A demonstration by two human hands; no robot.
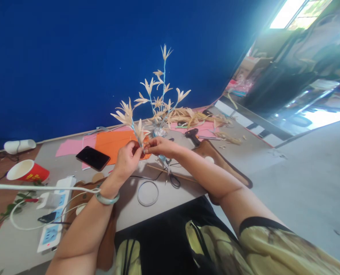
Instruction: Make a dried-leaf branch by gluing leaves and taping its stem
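Between the fingertips of both hands is the lower stem of an artificial flower sprig (pixel 141 131) with pale, dried-husk petals and light blue wrapping. My left hand (pixel 127 157) is closed round the stem from the left. From the right, my right hand (pixel 161 146) pinches it near its lower end; the exact grip is partly hidden. Just behind stands a taller branch (pixel 164 72) of similar pale flowers on blue-wrapped stems, above a see-through base (pixel 159 132). Scissors (pixel 167 167) and a ring of thin grey wire (pixel 148 193) lie below my hands.
Orange paper (pixel 108 140) and a dark phone (pixel 93 158) lie to the left. Farther left are a red paper cup (pixel 29 170) and a power strip (pixel 53 225) with cables. On the right are a glue gun (pixel 192 134), loose husks (pixel 193 117) and a brown board (pixel 230 165).
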